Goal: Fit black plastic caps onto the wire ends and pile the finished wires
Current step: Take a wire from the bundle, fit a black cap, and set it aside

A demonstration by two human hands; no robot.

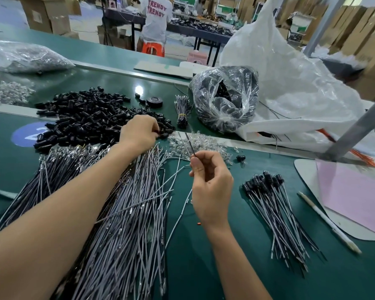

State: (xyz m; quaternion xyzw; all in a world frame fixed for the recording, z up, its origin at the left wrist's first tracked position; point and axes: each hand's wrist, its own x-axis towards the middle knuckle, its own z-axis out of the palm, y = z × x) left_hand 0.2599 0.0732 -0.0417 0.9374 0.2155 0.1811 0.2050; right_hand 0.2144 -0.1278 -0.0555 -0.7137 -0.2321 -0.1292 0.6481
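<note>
Right grip (pixel 210 187) pinches a thin grey insulated wire (pixel 189 146) upright for capping while left grip (pixel 139 132) pinches a small black plastic cap (pixel 158 132) from the far-edge heap (pixel 85 118).

Factory assembly floor — long green workbenches (pixel 182 258), stacked cardboard cartons (pixel 46 16), bulk heaps of black caps (pixel 85 113) and wires (pixel 134 224)

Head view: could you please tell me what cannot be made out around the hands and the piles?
Left hand: fingers curled into the black caps, head view; any pinched cap is hidden by the hand.
Blue sticker: its number covered by caps.
Loose wires: cut off by the bottom edge.
Wire in right hand: tip too blurred.
</note>
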